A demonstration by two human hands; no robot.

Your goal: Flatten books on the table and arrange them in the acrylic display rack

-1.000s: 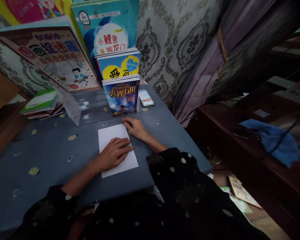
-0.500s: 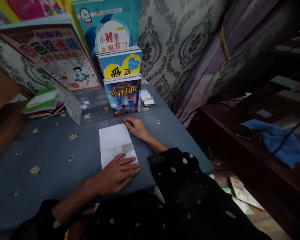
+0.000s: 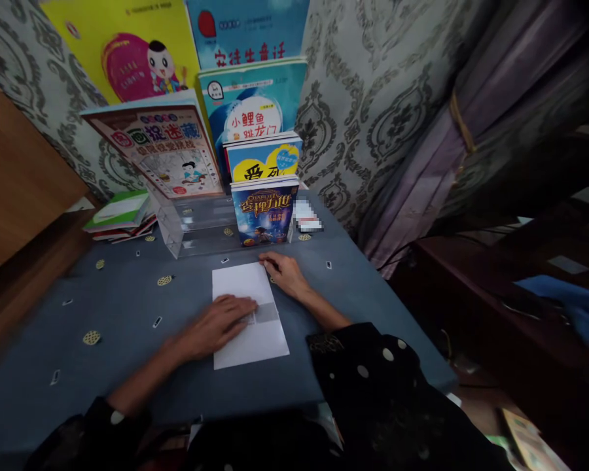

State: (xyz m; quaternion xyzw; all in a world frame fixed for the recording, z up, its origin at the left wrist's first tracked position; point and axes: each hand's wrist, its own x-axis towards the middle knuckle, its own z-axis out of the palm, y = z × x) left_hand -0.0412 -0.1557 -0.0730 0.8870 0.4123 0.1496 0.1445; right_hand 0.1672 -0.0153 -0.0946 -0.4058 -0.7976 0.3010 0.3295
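While paper (image 3: 262, 343) is pointing lengthwise away under flat left hand (image 3: 222, 323), right hand (image 3: 285, 273) is touching far corner, grip unclear.

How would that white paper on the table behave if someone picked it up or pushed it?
The white paper looks thin, nearly flush with the table, so it is probably light and may bend if lifted by a corner. Lying flat, it would likely slide rather than tip.
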